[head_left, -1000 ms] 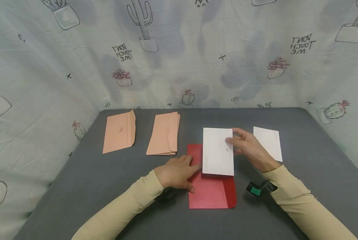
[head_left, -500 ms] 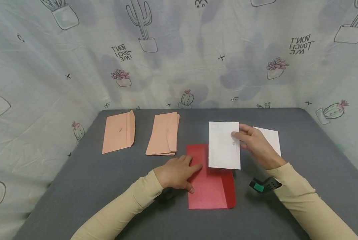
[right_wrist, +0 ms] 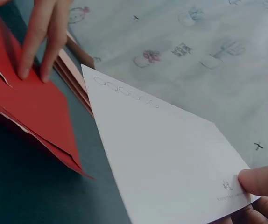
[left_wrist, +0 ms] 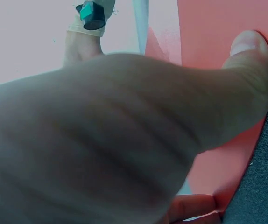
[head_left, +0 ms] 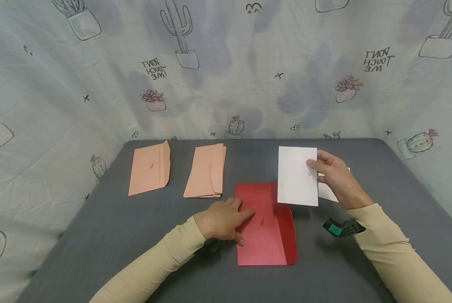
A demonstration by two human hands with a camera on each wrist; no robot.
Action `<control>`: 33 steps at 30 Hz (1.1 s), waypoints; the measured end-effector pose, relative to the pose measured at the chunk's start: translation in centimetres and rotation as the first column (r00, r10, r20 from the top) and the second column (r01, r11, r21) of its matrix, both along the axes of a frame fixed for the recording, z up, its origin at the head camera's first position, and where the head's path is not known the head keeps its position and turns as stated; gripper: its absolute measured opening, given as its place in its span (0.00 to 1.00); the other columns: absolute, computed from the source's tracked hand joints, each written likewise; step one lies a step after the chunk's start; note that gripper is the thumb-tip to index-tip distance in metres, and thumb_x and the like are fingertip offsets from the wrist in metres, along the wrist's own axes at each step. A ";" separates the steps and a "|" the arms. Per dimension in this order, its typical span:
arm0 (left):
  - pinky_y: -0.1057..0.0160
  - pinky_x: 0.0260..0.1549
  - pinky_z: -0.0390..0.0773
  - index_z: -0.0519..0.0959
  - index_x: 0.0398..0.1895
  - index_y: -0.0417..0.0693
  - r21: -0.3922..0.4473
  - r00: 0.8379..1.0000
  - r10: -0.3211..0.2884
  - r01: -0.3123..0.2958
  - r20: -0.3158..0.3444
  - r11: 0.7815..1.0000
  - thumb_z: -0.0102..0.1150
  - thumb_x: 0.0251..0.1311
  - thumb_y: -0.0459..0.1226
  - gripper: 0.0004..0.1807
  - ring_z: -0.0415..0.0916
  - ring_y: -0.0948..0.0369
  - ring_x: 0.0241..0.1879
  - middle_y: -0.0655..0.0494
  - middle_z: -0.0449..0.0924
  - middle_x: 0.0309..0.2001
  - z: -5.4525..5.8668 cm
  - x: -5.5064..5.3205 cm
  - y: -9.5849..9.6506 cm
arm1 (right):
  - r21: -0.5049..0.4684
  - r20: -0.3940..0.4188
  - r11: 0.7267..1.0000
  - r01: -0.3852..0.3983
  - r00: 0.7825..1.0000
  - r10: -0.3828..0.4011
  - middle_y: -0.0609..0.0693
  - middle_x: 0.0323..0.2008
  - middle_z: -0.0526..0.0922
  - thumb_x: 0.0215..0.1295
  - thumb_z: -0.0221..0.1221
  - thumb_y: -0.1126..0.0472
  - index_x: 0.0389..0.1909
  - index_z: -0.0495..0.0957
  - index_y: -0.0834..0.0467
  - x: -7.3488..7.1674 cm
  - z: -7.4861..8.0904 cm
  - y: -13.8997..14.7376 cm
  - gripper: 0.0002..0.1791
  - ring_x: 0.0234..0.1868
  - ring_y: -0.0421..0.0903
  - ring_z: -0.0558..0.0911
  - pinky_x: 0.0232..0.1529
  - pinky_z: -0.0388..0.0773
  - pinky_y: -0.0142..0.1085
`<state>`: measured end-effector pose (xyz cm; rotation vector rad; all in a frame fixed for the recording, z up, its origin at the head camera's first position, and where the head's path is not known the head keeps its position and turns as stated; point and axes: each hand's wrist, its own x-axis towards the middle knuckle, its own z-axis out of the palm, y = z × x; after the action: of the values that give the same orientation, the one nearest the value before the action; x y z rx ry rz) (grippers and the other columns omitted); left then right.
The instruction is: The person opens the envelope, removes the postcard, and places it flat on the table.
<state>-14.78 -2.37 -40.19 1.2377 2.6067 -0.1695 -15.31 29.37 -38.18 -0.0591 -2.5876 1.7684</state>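
Observation:
A red envelope (head_left: 260, 244) lies on the dark grey table with its flap (head_left: 288, 235) unfolded to the right. My left hand (head_left: 223, 221) rests on its left part, fingers spread, thumb along the edge in the left wrist view. A small slit shows in the envelope's face in the right wrist view. My right hand (head_left: 333, 176) pinches a white card (head_left: 297, 176) by its right edge, thumb on the front and fingers behind. Small ovals and a printed mark show on the card (right_wrist: 162, 154). It is held above the table, to the upper right of the envelope, overlapping its corner in the head view.
Behind the right hand another white card (head_left: 327, 193) lies partly hidden on the table. A stack of peach envelopes (head_left: 206, 170) sits at the back, left of centre, and a single peach envelope (head_left: 148, 168) farther left. A cactus-print cloth (head_left: 226, 75) hangs around the table.
My right hand has carried the white card up and to the right, away from the red envelope, uncovering more of it. The left hand has stayed in place on the envelope.

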 end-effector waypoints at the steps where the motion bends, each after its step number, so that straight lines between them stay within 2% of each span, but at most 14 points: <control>1: 0.61 0.49 0.79 0.68 0.72 0.62 0.000 1.000 -0.001 0.001 -0.003 1.000 0.73 0.52 0.58 0.43 0.69 0.57 0.59 0.51 0.71 0.59 0.0 0.0 0.0 | 0.008 -0.006 1.000 0.008 1.000 -0.008 0.54 0.64 0.73 0.79 0.49 0.46 0.76 0.59 0.58 0.0 0.0 0.2 0.33 0.51 0.37 0.78 0.47 0.80 0.31; 7: 0.61 0.49 0.79 0.68 0.72 0.62 -0.004 1.000 -0.003 0.003 -0.011 1.000 0.73 0.52 0.58 0.44 0.69 0.57 0.59 0.52 0.71 0.59 0.0 0.0 0.0 | -0.010 -0.003 0.999 0.043 0.999 -0.043 0.47 0.59 0.73 0.79 0.49 0.46 0.77 0.57 0.61 -0.2 0.1 1.5 0.34 0.50 0.36 0.77 0.46 0.80 0.31; 12: 0.61 0.49 0.79 0.68 0.72 0.62 -0.012 1.000 -0.001 0.001 -0.011 1.000 0.73 0.52 0.58 0.44 0.69 0.57 0.58 0.52 0.71 0.59 0.1 0.1 0.1 | 0.025 0.021 0.997 0.074 0.997 -0.074 0.57 0.67 0.70 0.79 0.49 0.46 0.78 0.55 0.61 -0.6 -0.2 2.4 0.36 0.49 0.34 0.77 0.45 0.79 0.29; 15: 0.60 0.50 0.79 0.68 0.73 0.62 -0.013 1.000 0.000 0.000 -0.009 1.000 0.73 0.52 0.58 0.44 0.69 0.57 0.58 0.51 0.71 0.59 0.1 0.0 0.1 | 0.058 0.038 0.994 0.091 0.995 -0.093 0.60 0.70 0.68 0.79 0.49 0.45 0.79 0.54 0.61 -0.8 -0.5 3.1 0.37 0.48 0.33 0.76 0.44 0.78 0.27; 25: 0.60 0.49 0.79 0.67 0.74 0.63 -0.024 1.000 -0.006 0.005 -0.022 1.000 0.72 0.52 0.59 0.45 0.68 0.57 0.59 0.51 0.70 0.61 0.1 0.1 0.1 | 0.023 0.099 0.995 0.095 0.990 -0.096 0.35 0.53 0.71 0.78 0.48 0.43 0.80 0.50 0.61 -1.0 -0.9 5.9 0.40 0.51 0.31 0.73 0.46 0.77 0.28; 30: 0.59 0.50 0.79 0.68 0.73 0.62 -0.029 0.999 -0.014 0.013 -0.029 0.999 0.71 0.53 0.59 0.44 0.69 0.57 0.60 0.51 0.70 0.60 0.4 0.2 0.1 | 0.004 0.134 0.994 0.112 0.985 -0.111 0.33 0.50 0.71 0.78 0.48 0.42 0.81 0.45 0.62 -1.0 -0.7 7.0 0.43 0.50 0.30 0.72 0.48 0.77 0.29; 33: 0.59 0.50 0.79 0.68 0.73 0.61 -0.027 1.000 -0.013 0.012 -0.027 1.000 0.72 0.53 0.59 0.44 0.69 0.56 0.60 0.50 0.71 0.60 0.5 0.3 0.1 | 0.010 0.165 0.991 0.136 0.977 -0.136 0.33 0.51 0.70 0.77 0.49 0.41 0.82 0.40 0.60 -1.0 -0.8 7.5 0.46 0.53 0.33 0.72 0.56 0.74 0.36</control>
<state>-14.48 -2.27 -39.72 1.2513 2.6111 -0.2249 -16.34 36.87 -38.96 -0.3904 -2.6181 1.7881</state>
